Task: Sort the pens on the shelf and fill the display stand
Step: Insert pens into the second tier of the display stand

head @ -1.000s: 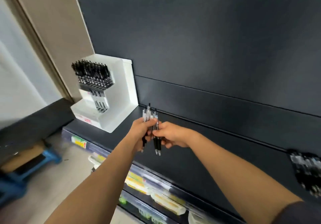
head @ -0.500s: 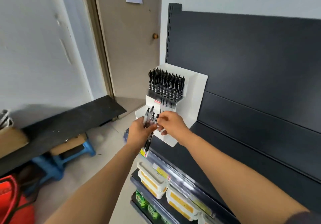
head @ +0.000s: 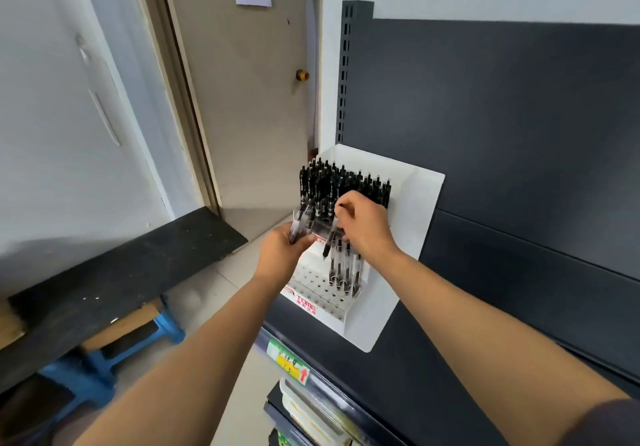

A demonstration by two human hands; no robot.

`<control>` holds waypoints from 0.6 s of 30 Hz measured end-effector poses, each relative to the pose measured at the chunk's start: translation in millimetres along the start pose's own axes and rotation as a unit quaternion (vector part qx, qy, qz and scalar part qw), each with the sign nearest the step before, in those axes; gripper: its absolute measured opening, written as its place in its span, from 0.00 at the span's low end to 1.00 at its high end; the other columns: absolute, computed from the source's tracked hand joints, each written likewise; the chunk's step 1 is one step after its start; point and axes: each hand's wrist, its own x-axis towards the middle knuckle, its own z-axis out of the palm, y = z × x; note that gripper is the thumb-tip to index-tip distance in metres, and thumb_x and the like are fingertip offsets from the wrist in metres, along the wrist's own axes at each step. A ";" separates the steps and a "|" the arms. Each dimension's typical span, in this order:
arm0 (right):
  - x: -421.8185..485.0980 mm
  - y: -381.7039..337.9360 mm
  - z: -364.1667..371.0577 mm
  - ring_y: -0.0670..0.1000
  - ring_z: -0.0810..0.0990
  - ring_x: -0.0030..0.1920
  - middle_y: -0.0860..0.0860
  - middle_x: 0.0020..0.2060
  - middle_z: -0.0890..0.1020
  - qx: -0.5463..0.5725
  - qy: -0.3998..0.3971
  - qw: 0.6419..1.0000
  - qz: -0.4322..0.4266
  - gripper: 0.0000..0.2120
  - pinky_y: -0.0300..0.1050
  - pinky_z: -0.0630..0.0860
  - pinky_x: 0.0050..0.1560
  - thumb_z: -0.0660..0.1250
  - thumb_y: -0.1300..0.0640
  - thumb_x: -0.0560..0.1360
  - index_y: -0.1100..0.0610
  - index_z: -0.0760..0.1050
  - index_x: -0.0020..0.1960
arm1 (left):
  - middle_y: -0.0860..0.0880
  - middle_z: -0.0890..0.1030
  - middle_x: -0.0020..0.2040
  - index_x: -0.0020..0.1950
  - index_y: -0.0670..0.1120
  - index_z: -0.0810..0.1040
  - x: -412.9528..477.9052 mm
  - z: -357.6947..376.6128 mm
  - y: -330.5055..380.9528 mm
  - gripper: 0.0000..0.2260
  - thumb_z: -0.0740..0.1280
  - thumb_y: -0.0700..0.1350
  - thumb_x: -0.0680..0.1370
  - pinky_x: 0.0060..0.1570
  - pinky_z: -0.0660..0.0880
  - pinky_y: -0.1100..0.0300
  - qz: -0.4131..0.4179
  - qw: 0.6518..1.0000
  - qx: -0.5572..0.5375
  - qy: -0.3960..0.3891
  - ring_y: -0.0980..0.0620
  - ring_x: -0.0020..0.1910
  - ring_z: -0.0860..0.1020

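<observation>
Pens (head: 300,219) gripped in L hand (head: 281,255); R hand (head: 363,225) pinches 1 pen (head: 328,243) @ display stand (head: 415,210).

The white display stand (head: 415,210) carries red lettering (head: 306,303), its pens (head: 346,186) appear black-topped, and the shelf panel (head: 519,116) is dark grey.

Your view is bright and evenly lit, with soft, faint shadows. In your left hand (head: 282,255) the pens (head: 299,224) smear with motion blur; your right hand (head: 363,227) is sharper. Up and left of both hands, the door frame (head: 183,99) bows from wide-angle distortion.
</observation>
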 end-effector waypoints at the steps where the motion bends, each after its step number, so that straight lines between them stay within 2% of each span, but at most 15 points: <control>1: 3.6 2.6 3.2 0.49 0.79 0.36 0.50 0.36 0.79 -0.027 0.001 1.000 -0.013 0.05 0.47 0.79 0.37 0.61 0.60 0.78 0.56 0.75 0.45 | 0.48 0.69 0.28 0.39 0.39 0.74 6.7 0.1 -1.3 0.09 0.69 0.42 0.75 0.29 0.65 0.61 -0.006 1.000 -0.009 -0.011 0.53 0.25 0.64; 3: 6.3 7.1 9.8 0.48 0.77 0.33 0.50 0.35 0.79 -0.079 -0.013 0.996 -0.034 0.05 0.47 0.77 0.36 0.61 0.59 0.78 0.57 0.76 0.46 | 0.48 0.75 0.29 0.40 0.39 0.78 16.2 0.0 -3.9 0.08 0.70 0.43 0.74 0.27 0.67 0.65 -0.010 0.999 -0.016 -0.035 0.56 0.24 0.68; 7: 13.7 10.0 22.5 0.52 0.79 0.36 0.52 0.37 0.80 -0.138 -0.047 0.989 -0.024 0.05 0.49 0.77 0.38 0.62 0.58 0.78 0.57 0.76 0.49 | 0.51 0.80 0.30 0.38 0.46 0.79 38.2 0.5 -10.6 0.06 0.70 0.45 0.75 0.33 0.70 0.60 0.002 0.994 -0.037 -0.103 0.56 0.28 0.72; 11: 14.8 11.8 31.0 0.51 0.79 0.39 0.48 0.39 0.80 -0.186 -0.055 0.981 0.015 0.05 0.45 0.75 0.39 0.63 0.55 0.78 0.52 0.76 0.51 | 0.56 0.77 0.24 0.33 0.49 0.77 52.3 -2.2 -23.2 0.11 0.67 0.46 0.76 0.31 0.66 0.63 0.020 0.989 -0.032 -0.145 0.63 0.23 0.70; 14: 12.5 9.7 37.7 0.50 0.80 0.46 0.45 0.46 0.83 -0.248 -0.028 0.968 0.037 0.07 0.44 0.74 0.40 0.64 0.52 0.77 0.50 0.74 0.54 | 0.60 0.75 0.22 0.34 0.47 0.75 58.7 -7.0 -33.4 0.12 0.65 0.47 0.78 0.29 0.65 0.65 0.028 0.980 -0.022 -0.197 0.64 0.23 0.70; 16: 11.8 7.9 44.9 0.51 0.77 0.51 0.47 0.47 0.82 -0.321 -0.010 0.947 0.024 0.06 0.44 0.72 0.41 0.63 0.52 0.77 0.50 0.76 0.53 | 0.60 0.75 0.23 0.36 0.47 0.75 63.6 -13.0 -38.0 0.12 0.63 0.46 0.79 0.27 0.64 0.68 0.028 0.974 -0.031 -0.225 0.65 0.23 0.70; 18: 9.9 2.2 53.0 0.53 0.74 0.54 0.47 0.50 0.80 -0.382 0.019 0.924 0.022 0.08 0.46 0.72 0.45 0.62 0.52 0.78 0.50 0.79 0.53 | 0.58 0.75 0.25 0.37 0.45 0.76 70.5 -20.2 -46.9 0.10 0.63 0.44 0.79 0.28 0.65 0.68 0.030 0.966 -0.037 -0.255 0.65 0.25 0.70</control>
